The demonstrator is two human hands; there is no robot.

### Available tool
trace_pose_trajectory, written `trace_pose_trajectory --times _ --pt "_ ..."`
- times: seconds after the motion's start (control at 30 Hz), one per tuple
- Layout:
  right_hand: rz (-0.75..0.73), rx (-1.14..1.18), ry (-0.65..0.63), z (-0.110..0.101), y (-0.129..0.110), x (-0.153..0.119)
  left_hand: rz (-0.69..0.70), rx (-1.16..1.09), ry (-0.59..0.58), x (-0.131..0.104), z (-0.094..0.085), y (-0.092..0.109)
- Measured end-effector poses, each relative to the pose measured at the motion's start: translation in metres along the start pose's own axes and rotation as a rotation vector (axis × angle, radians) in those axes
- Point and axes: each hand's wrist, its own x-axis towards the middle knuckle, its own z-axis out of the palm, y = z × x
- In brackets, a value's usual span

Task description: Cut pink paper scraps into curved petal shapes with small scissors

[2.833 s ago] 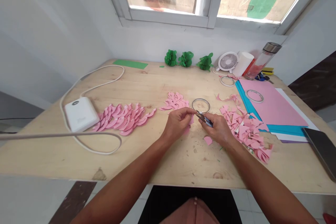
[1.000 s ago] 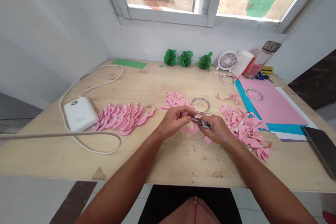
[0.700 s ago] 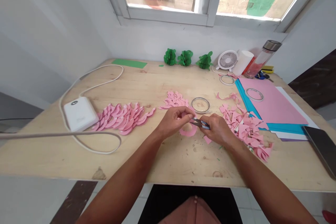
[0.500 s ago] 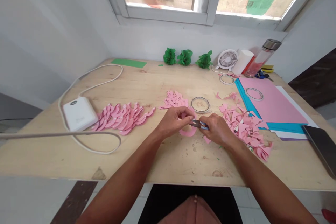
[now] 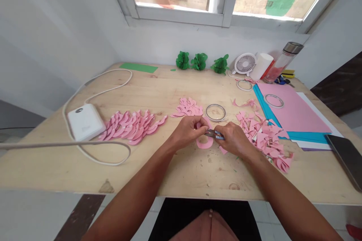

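Note:
Near the middle of the table, my left hand (image 5: 189,131) pinches a curved piece of pink paper (image 5: 205,144), whose lower loop shows below the fingers. My right hand (image 5: 232,136) is closed round the handles of a pair of scissors (image 5: 214,134). Their blades point left at the paper, close to my left fingertips, and look nearly closed. A roll of tape (image 5: 215,112) lies just beyond my hands. Behind my left hand is a small pile of pink cut-outs (image 5: 187,107). Pink scraps (image 5: 264,135) are heaped beside my right hand.
Wavy pink strips (image 5: 132,126) lie left, next to a white power bank (image 5: 85,121) with a looped cable. Coloured sheets (image 5: 296,115) and a dark phone (image 5: 345,160) are right. Green paper shapes (image 5: 198,62), a small fan (image 5: 245,63) and a bottle (image 5: 285,62) stand along the wall.
The pink paper has shifted slightly to the right and turned a little in my left fingers. The scissor blades look closer together, while my right hand has barely moved.

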Motion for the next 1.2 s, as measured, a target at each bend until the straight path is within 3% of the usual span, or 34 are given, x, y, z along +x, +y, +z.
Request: trace_pose_trajectory --times 0.17,0.37,0.57,0.77,1.03,1.2 --pt "0.009 0.005 -0.022 0.000 0.000 0.000 -0.047 -0.076 0.026 0.002 0.001 -0.004" --pt "0.055 0.186 -0.033 -0.001 0.002 0.000 -0.123 -0.365 0.176 0.004 -0.002 -0.004" --pt "0.101 0.498 -0.024 -0.003 0.004 0.001 -0.224 -0.657 0.121 0.005 -0.002 -0.003" --pt "0.141 0.692 0.039 -0.003 0.002 0.000 -0.263 -0.771 0.048 0.004 -0.001 -0.005" --pt "0.408 0.346 0.206 -0.003 0.009 0.003 -0.253 -0.778 0.066 0.004 -0.001 -0.007" --pt "0.465 0.152 0.185 -0.001 0.016 0.002 -0.241 -0.782 0.072 0.005 0.000 -0.007"
